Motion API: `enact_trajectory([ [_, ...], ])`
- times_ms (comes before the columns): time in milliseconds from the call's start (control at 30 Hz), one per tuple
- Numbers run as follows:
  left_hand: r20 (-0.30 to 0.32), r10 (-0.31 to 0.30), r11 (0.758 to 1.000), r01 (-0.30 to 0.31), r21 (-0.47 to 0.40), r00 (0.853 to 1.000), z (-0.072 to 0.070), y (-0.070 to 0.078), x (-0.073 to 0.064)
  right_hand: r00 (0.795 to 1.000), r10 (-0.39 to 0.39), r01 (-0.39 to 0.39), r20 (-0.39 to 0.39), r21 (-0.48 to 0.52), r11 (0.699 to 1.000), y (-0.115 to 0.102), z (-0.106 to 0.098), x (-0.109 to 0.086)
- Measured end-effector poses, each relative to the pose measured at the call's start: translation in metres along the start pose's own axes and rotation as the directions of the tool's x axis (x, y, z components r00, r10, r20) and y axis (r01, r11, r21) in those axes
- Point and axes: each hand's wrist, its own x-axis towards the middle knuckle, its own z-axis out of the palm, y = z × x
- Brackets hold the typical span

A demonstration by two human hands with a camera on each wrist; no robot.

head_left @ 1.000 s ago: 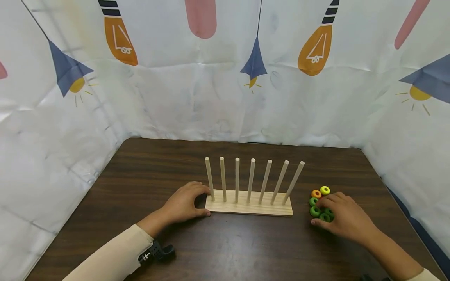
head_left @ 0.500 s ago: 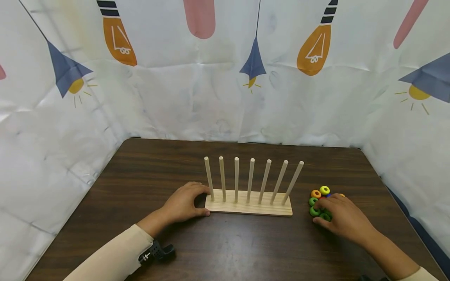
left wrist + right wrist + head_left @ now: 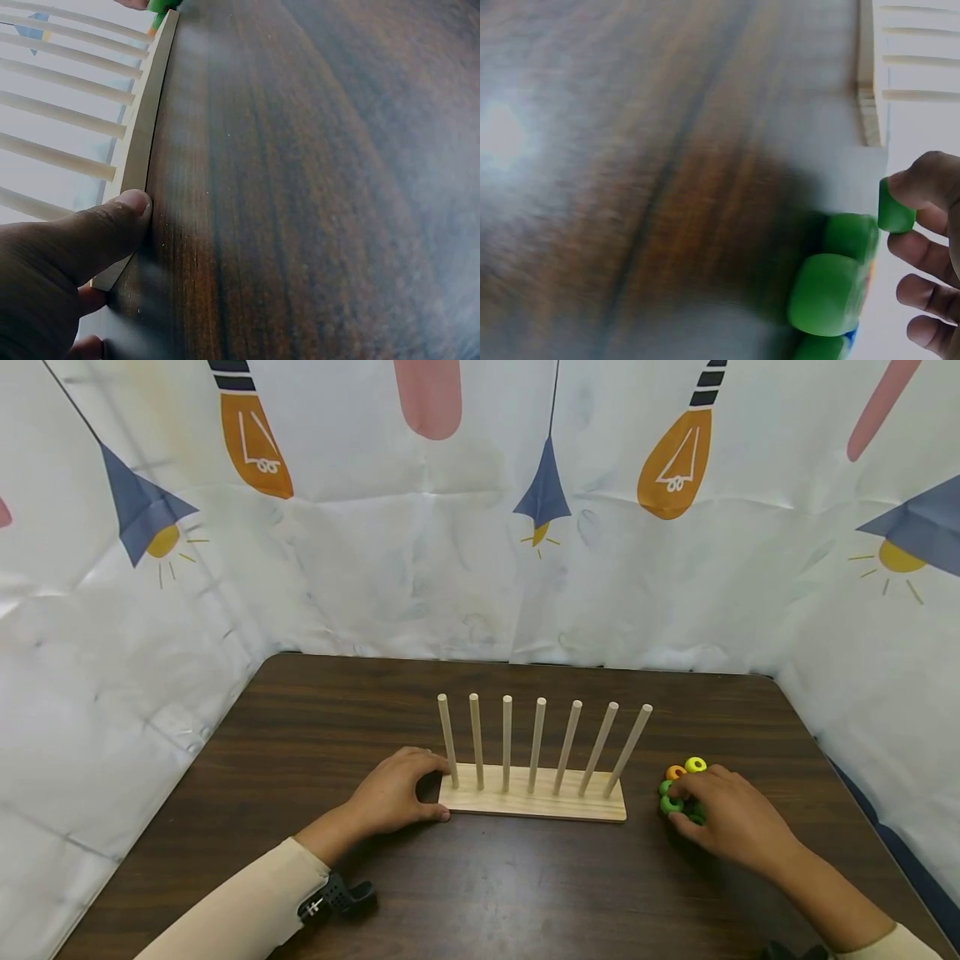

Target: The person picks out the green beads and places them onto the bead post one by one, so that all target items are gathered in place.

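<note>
A wooden peg board (image 3: pixel 531 807) with several bare upright pegs stands on the brown table. My left hand (image 3: pixel 396 789) grips its left end, thumb along the front edge, as the left wrist view shows up close. Over to the right, my right hand (image 3: pixel 738 820) is just above a small cluster of beads. In the right wrist view its thumb and fingers pinch a green bead (image 3: pixel 895 208), held up off the table. Several green beads (image 3: pixel 826 294) lie below it. A yellow bead (image 3: pixel 696 765) and an orange bead (image 3: pixel 675 772) sit at the cluster's far side; the hand hides others.
The dark wood-grain table (image 3: pixel 480 893) reaches back to a white curtain (image 3: pixel 352 577) printed with lamps and bulbs, which also hangs along both sides. A black strap (image 3: pixel 337 900) is on the left wrist.
The fingers of my right hand have closed on a green bead from the cluster and lifted it slightly. My left hand and the peg board have stayed in place.
</note>
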Motion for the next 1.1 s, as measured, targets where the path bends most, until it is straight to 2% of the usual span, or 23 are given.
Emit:
enact_trajectory([
  [233, 0.027, -0.065, 0.998, 0.065, -0.002, 0.998, -0.001, 0.002, -0.001, 0.998, 0.006, -0.004, -0.059, 0.038, 0.999, -0.004, -0.018, 0.004],
  [400, 0.043, -0.089, 0.996, 0.09, -0.009, 0.995, -0.001, 0.002, -0.002, 0.995, 0.002, 0.004, -0.096, 0.06, 0.998, -0.007, -0.031, 0.008],
  [567, 0.051, -0.095, 0.995, 0.096, -0.019, 0.994, -0.001, 0.002, -0.002, 0.993, -0.007, 0.015, -0.119, 0.073, 0.997, -0.012, -0.047, 0.014],
  [800, 0.06, -0.101, 0.994, 0.103, -0.035, 0.993, -0.002, 0.004, -0.002, 0.99, -0.039, 0.044, -0.136, 0.039, 0.998, -0.019, -0.071, 0.021],
  [967, 0.064, -0.106, 0.993, 0.109, -0.038, 0.992, -0.002, 0.004, -0.002, 0.977, -0.096, 0.1, -0.188, 0.015, 0.995, -0.024, -0.084, 0.027],
  [1100, 0.06, -0.102, 0.994, 0.104, -0.033, 0.993, -0.002, 0.004, -0.002, 0.974, -0.107, 0.111, -0.197, 0.009, 0.994, -0.027, -0.093, 0.032],
])
